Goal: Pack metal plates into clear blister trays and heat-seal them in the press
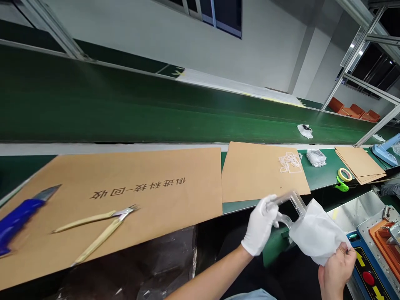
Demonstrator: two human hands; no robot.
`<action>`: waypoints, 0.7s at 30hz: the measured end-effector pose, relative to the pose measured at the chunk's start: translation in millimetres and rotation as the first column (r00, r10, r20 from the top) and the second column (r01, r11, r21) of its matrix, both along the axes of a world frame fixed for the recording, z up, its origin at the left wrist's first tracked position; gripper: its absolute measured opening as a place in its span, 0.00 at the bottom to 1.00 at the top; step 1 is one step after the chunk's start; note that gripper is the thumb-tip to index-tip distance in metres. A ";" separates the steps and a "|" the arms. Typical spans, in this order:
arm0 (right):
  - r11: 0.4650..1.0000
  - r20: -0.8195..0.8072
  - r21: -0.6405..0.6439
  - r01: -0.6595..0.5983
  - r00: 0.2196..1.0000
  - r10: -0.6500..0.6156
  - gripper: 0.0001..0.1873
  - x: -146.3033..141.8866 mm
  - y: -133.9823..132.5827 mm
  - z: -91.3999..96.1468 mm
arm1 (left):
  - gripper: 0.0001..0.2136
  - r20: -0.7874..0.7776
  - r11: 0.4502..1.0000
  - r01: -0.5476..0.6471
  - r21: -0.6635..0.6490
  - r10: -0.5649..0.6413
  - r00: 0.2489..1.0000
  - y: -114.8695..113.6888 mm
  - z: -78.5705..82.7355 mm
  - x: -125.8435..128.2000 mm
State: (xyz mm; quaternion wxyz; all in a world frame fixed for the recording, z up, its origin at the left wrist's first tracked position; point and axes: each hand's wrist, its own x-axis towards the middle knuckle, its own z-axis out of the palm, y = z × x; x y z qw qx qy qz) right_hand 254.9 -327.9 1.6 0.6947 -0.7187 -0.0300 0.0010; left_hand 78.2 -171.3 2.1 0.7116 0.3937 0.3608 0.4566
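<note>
Gloved in white, my left hand (260, 225) grips one end of a clear plastic frame (296, 203) in front of my lap. A white bag (318, 233) covers the frame's other end. My bare right hand (339, 266) pinches the bag's lower right edge between thumb and fingers. Beyond my left hand, a cardboard sheet (250, 171) bears a tangle of thin white frame-like strips (290, 162). The part of the frame inside the bag is hidden.
Pliers (108, 223) and a blue-handled knife (23, 216) lie on a larger printed cardboard sheet (187, 179). Yellow tape (344, 174), green scissors (341, 184) and stacked bubble-wrap pouches (316, 158) are at right. A machine with a red button (368, 278) stands near my right hand. A green conveyor (187, 112) runs behind.
</note>
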 end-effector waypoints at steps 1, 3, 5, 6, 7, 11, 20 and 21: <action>1.000 0.002 -0.011 0.022 1.000 -0.022 0.23 1.4 -1.8 5.2 | 0.31 0.001 0.999 -0.042 0.011 0.042 0.999 13.2 0.5 -2.5; 1.000 -0.026 -0.018 -0.016 1.000 0.015 0.26 4.8 -7.4 14.2 | 0.30 -0.117 0.991 -0.110 0.075 0.118 0.986 48.7 2.5 -9.8; 0.990 -0.097 -0.033 -0.136 0.987 0.132 0.31 9.6 -15.3 18.4 | 0.27 -0.364 0.981 -0.085 0.173 0.144 0.920 90.4 5.2 -19.5; 0.977 -0.135 -0.049 -0.209 0.970 0.201 0.33 12.6 -19.8 18.4 | 0.26 -0.477 0.975 -0.047 0.217 0.148 0.867 110.2 6.9 -24.7; 0.956 -0.163 -0.073 -0.286 0.949 0.271 0.35 15.6 -24.4 17.4 | 0.25 -0.554 0.969 -0.020 0.247 0.158 0.817 127.4 8.9 -29.8; 0.742 -0.129 -0.292 -0.603 0.794 0.595 0.32 20.2 -34.3 14.6 | 0.21 -0.654 0.903 -0.006 0.429 0.315 0.688 145.8 21.1 -44.9; 0.263 0.040 -0.650 -0.713 0.313 0.949 0.27 -14.3 28.1 39.8 | 0.29 -0.534 0.502 0.710 0.494 -0.469 0.703 -4.9 8.3 -36.8; 0.309 0.057 -0.666 -0.679 0.367 0.928 0.27 -12.4 35.6 36.1 | 0.24 -0.496 0.595 0.699 0.397 -0.502 0.708 -8.0 -4.7 -42.5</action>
